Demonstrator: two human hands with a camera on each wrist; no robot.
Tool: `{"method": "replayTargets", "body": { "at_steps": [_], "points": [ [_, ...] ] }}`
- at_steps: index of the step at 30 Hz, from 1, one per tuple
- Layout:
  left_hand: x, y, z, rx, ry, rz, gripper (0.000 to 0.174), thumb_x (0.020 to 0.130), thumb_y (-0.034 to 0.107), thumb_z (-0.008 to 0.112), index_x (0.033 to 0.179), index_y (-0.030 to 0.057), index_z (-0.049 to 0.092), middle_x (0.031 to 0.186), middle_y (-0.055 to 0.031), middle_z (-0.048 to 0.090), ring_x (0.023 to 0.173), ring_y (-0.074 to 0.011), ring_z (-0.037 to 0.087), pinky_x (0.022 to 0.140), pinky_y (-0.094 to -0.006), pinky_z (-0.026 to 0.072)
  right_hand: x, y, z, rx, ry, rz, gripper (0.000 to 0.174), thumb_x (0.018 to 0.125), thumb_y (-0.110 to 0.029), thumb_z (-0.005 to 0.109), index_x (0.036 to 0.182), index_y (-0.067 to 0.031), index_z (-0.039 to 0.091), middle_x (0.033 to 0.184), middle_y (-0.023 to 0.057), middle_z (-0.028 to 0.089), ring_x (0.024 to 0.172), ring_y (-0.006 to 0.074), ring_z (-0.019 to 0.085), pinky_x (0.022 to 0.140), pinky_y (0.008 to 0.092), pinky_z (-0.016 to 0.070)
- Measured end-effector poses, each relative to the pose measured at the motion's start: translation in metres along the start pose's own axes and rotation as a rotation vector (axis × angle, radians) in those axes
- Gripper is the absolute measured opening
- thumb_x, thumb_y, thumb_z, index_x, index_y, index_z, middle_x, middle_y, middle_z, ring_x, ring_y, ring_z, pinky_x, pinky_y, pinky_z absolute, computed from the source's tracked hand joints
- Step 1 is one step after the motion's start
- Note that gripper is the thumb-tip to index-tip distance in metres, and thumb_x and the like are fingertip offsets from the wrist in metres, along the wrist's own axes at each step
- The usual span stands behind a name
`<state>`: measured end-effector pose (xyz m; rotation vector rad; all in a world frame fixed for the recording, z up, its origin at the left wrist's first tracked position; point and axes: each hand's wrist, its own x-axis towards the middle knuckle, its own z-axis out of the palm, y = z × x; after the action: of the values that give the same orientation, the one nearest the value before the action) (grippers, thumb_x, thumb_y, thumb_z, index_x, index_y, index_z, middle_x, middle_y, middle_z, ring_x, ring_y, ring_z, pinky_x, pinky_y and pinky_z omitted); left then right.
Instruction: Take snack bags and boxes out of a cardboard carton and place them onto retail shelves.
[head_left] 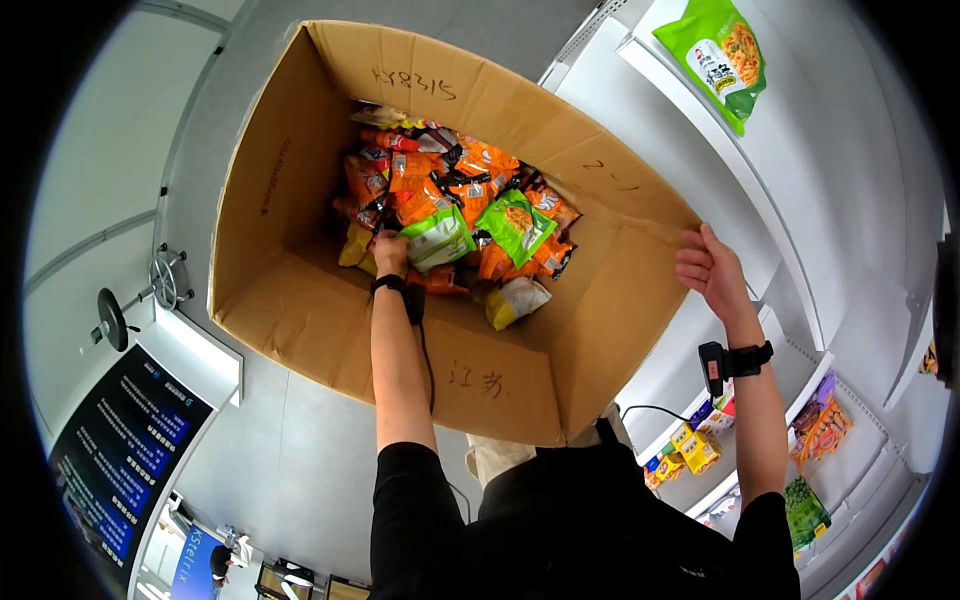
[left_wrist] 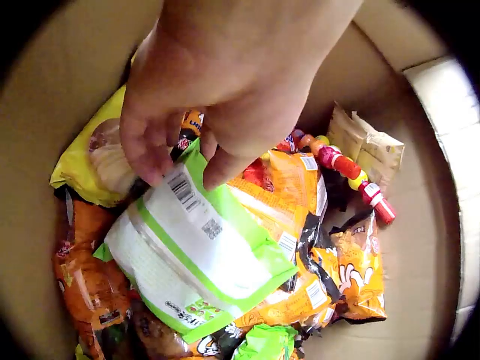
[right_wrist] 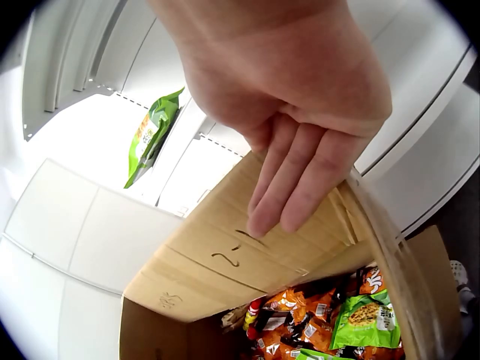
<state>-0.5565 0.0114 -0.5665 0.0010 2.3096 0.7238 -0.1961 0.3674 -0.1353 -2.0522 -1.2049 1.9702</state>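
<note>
A large cardboard box (head_left: 610, 300) holds a pile of snack bags. Inside it, the left hand (head_left: 391, 254) pinches the upper corner of a green and white bag (head_left: 437, 240); in the left wrist view the bag (left_wrist: 199, 247) lies back side up, its green corner between thumb and fingers of the hand (left_wrist: 217, 97). A second green bag (head_left: 517, 227) lies to the right on orange bags (head_left: 414, 170). The right hand (head_left: 712, 275) is at the box's right corner, fingers loosely bent and holding nothing; in the right wrist view this hand (right_wrist: 300, 142) hangs over the box flap (right_wrist: 225, 255).
On a white shelf (head_left: 740, 160) at the upper right stands another green bag (head_left: 715, 62). Lower shelves hold yellow packs (head_left: 697, 450) and other snacks (head_left: 824, 430). At the left are a wheeled stand (head_left: 170, 277) and a dark sign board (head_left: 125, 450).
</note>
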Motion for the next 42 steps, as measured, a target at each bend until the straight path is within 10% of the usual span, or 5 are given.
{"method": "replayTargets", "body": {
  "at_steps": [9,13,21,34,42],
  "points": [
    [-0.049,0.057,0.002,0.431,-0.065,0.139,0.022,0.074,0.019,0.057,0.088,0.0068,0.069,0.099,-0.0177,0.065,0.095,-0.0315,0.062,0.083,-0.0387,0.0492,0.004,0.005,-0.009,0.007,-0.071,-0.037,0.059,0.089,-0.052,0.050,0.116,0.0003,0.051,0.090,0.0138,0.064,0.076,0.0200,0.065,0.067,0.0289,0.0532],
    [-0.078,0.104,0.010,1.059,-0.465,0.636,0.019,0.077,0.013,0.055,0.087,0.0094,0.071,0.096,-0.0119,0.067,0.092,-0.0265,0.065,0.077,-0.0370,0.0514,0.003,0.005,-0.010,0.032,-0.106,-0.055,0.065,0.088,-0.053,0.050,0.120,0.0028,0.049,0.101,0.0191,0.062,0.086,0.0248,0.065,0.074,0.0330,0.0530],
    [-0.231,0.195,-0.019,-0.689,-0.485,-0.154,0.012,0.086,0.006,0.053,0.075,0.0074,0.047,0.058,-0.0035,0.046,0.043,-0.0129,0.040,0.038,-0.0287,0.0316,0.001,0.008,-0.010,0.059,-0.164,-0.095,0.061,0.091,-0.050,0.045,0.120,0.0037,0.049,0.105,0.0205,0.062,0.089,0.0277,0.065,0.077,0.0356,0.0533],
    [-0.338,0.231,-0.106,-0.780,-0.397,0.162,0.006,0.089,0.013,0.053,0.088,0.0094,0.048,0.073,-0.0015,0.054,0.058,-0.0094,0.053,0.053,-0.0248,0.0500,-0.001,0.016,0.001,0.070,-0.129,-0.117,0.061,0.095,-0.047,0.035,0.119,0.0076,0.048,0.107,0.0225,0.062,0.091,0.0310,0.065,0.077,0.0386,0.0532],
    [-0.369,0.242,-0.129,-0.586,-0.398,0.387,0.009,0.088,0.012,0.056,0.091,0.0059,0.051,0.081,-0.0064,0.060,0.061,-0.0116,0.059,0.055,-0.0256,0.0516,-0.102,0.020,0.091,-0.052,-0.532,-0.169,0.074,0.089,-0.059,0.040,0.128,0.0042,0.040,0.121,0.0233,0.053,0.104,0.0311,0.059,0.085,0.0418,0.0509]
  ]
}}
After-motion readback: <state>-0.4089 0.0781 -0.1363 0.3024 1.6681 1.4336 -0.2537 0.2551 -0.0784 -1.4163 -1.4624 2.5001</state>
